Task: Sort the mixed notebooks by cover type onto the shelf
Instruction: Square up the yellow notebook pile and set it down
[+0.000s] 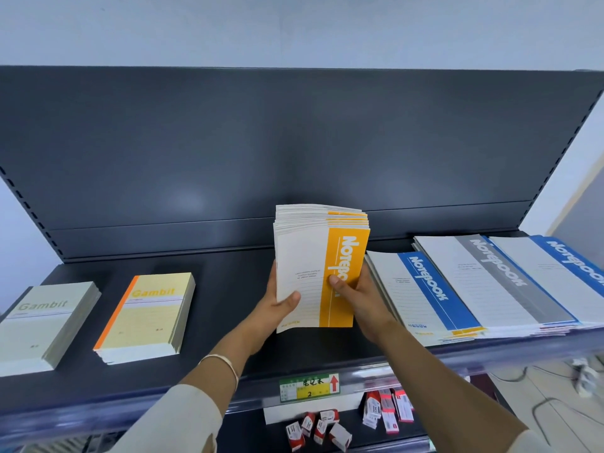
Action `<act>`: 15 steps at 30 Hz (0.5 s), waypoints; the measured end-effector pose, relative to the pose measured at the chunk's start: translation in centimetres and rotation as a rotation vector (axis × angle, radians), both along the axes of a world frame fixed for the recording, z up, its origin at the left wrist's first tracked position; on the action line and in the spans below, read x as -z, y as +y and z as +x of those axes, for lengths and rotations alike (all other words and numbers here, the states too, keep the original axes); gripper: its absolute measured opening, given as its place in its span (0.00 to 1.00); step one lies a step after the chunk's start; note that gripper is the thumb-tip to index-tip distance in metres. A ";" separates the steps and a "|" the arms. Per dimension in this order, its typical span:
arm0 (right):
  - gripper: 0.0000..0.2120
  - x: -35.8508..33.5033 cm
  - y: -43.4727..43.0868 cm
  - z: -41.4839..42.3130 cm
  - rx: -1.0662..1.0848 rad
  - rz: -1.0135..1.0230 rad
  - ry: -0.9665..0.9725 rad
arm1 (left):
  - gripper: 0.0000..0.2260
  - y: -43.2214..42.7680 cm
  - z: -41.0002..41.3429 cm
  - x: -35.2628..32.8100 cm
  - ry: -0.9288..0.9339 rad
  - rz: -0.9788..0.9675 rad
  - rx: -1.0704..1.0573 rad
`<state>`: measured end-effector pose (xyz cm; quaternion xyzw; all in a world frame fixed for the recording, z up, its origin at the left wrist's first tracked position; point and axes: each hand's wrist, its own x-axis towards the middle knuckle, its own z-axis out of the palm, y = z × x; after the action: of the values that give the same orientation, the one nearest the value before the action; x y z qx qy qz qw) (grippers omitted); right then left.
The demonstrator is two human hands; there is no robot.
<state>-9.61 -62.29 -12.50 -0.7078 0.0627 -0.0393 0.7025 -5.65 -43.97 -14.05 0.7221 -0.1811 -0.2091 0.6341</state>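
From the head view, the fingers of both hands are hidden behind the upright stack of orange-banded notebooks (322, 266) held over the middle of the dark matte shelf (228, 289). The left hand (277, 308) grips its lower left edge, thumb on the white cover, and the right hand (356, 299) grips the right side, thumb on the orange band. The thick, blocky grey Gambit pad (45, 325) is cut off at the left edge beside the yellow Gambit pad (147, 315), while the thin, overlapping blue-banded notebooks (425, 289) and grey-banded notebook (496, 273) run out of frame on the right, their small print unreadable.
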 end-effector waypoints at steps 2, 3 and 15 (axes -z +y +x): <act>0.35 0.0 0.1 0.2 0.006 -0.009 -0.008 | 0.41 0.0 -0.1 0.0 -0.002 0.014 0.015; 0.36 0.0 0.1 0.2 0.006 -0.015 -0.011 | 0.39 0.1 0.0 -0.1 -0.012 0.028 0.007; 0.25 -1.0 -1.8 0.2 -0.057 -0.323 0.017 | 0.39 2.7 2.2 -1.0 0.046 0.317 0.064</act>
<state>-9.44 -64.06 -11.49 -0.8133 0.0414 -0.0232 0.5799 -3.44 -41.31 -13.03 0.8020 -0.1543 -0.2715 0.5091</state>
